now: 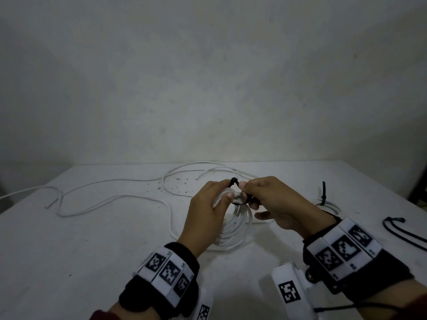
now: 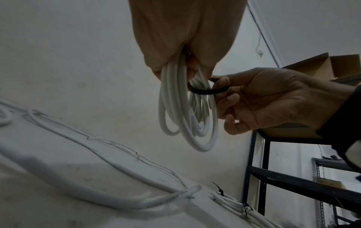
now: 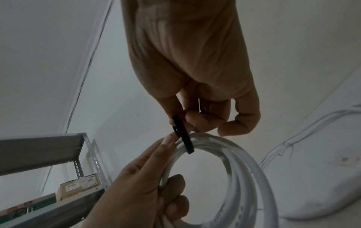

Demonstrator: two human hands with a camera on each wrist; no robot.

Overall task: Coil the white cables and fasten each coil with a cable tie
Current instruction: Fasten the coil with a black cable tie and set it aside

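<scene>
Both hands clamp on: left hand [image 1: 209,204] grips the white coil [image 1: 233,229], right hand [image 1: 275,199] pinches the black cable tie [image 1: 233,181], wristband codes unreadable.

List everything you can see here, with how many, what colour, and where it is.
Held coil: one, white, gripped in the left hand above the table.
Cable tie: one, black, looped round the held coil, pinched by the right hand.
Loose cables: count unclear, white, strewn over the table's far left.
Tied coil: one, white with black ties, table right, behind the right wrist.
Spare tie: one, black, right table edge.
Table: one, white.
Shelving: dark metal, beside the table; count unclear.
Cardboard boxes: brown, on the shelving.
Left hand: holding the coil.
Right hand: pinching the tie.
</scene>
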